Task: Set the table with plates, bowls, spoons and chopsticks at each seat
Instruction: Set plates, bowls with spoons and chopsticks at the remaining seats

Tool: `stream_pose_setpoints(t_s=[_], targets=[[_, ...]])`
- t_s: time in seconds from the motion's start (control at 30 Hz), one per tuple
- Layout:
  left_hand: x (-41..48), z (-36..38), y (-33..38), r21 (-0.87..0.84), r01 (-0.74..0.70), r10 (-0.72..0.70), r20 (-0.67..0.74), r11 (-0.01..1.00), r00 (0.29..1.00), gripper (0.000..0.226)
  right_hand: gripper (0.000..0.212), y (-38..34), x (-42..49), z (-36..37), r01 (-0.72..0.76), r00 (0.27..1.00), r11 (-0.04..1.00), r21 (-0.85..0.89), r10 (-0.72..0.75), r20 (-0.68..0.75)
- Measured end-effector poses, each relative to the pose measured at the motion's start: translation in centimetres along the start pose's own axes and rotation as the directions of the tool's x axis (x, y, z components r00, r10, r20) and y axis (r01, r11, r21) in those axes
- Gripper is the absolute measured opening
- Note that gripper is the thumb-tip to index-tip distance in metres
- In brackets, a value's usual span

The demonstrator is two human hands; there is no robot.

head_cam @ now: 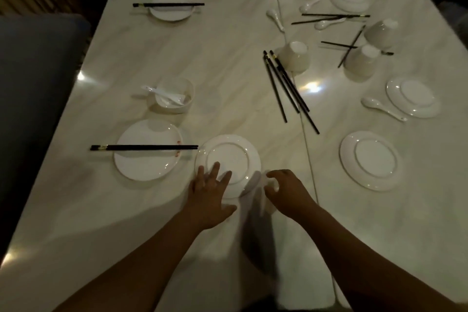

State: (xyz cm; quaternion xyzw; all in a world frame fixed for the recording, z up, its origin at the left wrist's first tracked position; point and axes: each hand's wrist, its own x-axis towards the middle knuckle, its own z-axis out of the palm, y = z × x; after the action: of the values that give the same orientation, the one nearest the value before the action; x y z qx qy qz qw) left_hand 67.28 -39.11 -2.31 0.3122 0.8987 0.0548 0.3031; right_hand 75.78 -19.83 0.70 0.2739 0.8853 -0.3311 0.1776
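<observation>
- The left hand (210, 192) is lying flat, fingers spread, on the near part of an upside-down plate (228, 152).
- That plate is sitting on the pale worktop (228, 58) toward its front edge, just beside the set place on the left.
- The right hand (286, 190) is hovering at the plate's right rim with its fingers curled. It seems to be touching the rim, but in this dim light I cannot tell whether it is pinching anything.
- To the left, a face-up plate (141, 167) is carrying 1 pair of black chopsticks (144, 147) laid across it. Behind it, an upright bowl (177, 106) is holding a white spoon (164, 94).
- In the middle, a loose bundle of chopsticks (286, 86) is lying fanned out, its far ends just beside an overturned bowl (295, 57).
- On the right, 2 more plates are lying upside down, a nearer one (368, 161) and a farther one (412, 97). A loose spoon (382, 107) is resting just beside the farther one.
</observation>
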Motion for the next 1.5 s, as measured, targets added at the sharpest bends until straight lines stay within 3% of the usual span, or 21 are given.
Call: stream_pose_setpoints(t_s=[0.13, 0.27, 0.43, 0.57, 0.73, 0.83, 0.97, 1.17, 1.5], targets=[[-0.7, 1.4, 0.5, 0.114, -0.034, 0.038, -0.034, 0.993, 0.999, 0.092, 0.05, 1.3, -0.6, 1.0, -0.039, 0.999, 0.999, 0.017, 0.038, 0.014], [-2.7, 2.3, 1.5, 0.104, -0.069, 0.07, -0.012, 0.992, 0.997, 0.089, 0.05, 2.3, -2.5, 2.0, -0.101, 0.995, 0.991, 0.091, 0.101, 0.001], [-5.5, 4.2, 2.7, 0.144, -0.242, 0.238, 0.046, 0.96, 0.97, 0.08, 0.052, 3.4, -5.5, 3.1, -0.102, 0.99, 0.976, 0.192, 0.118, -0.078], [-6.4, 6.5, 2.2, 0.173, -0.397, 0.397, 0.036, 0.901, 0.917, 0.081, 0.06, 3.8, -7.5, 4.3, -0.046, 0.998, 0.999, -0.013, 0.045, -0.038], [-7.7, 8.3, 1.4, 0.23, -0.488, 0.489, 0.059, 0.842, 0.87, 0.088, 0.058, 4.8, -9.8, 5.3, 0.003, 1.0, 0.994, -0.112, -0.005, -0.022], [-8.9, 9.1, 1.7, 0.304, -0.443, 0.43, 0.114, 0.843, 0.896, 0.099, 0.056, 5.6, -11.0, 5.6, 0.061, 0.998, 0.985, -0.161, -0.062, 0.002], [-9.4, 10.5, 3.0, 0.225, -0.382, 0.399, -0.029, 0.896, 0.917, 0.114, 0.052, 7.0, -11.5, 5.5, 0.137, 0.991, 0.972, -0.192, -0.134, 0.026], [-12.1, 12.7, 6.7, 0.274, -0.248, 0.259, -0.002, 0.929, 0.966, 0.122, 0.045, 9.7, -11.8, 4.3, 0.287, 0.958, 0.917, -0.277, -0.273, 0.09], [-12.6, 14.2, 8.9, 0.279, -0.21, 0.258, -0.146, 0.937, 0.955, 0.063, 0.051, 12.3, -11.6, 1.9, 0.46, 0.875, 0.865, -0.202, -0.402, 0.271]])
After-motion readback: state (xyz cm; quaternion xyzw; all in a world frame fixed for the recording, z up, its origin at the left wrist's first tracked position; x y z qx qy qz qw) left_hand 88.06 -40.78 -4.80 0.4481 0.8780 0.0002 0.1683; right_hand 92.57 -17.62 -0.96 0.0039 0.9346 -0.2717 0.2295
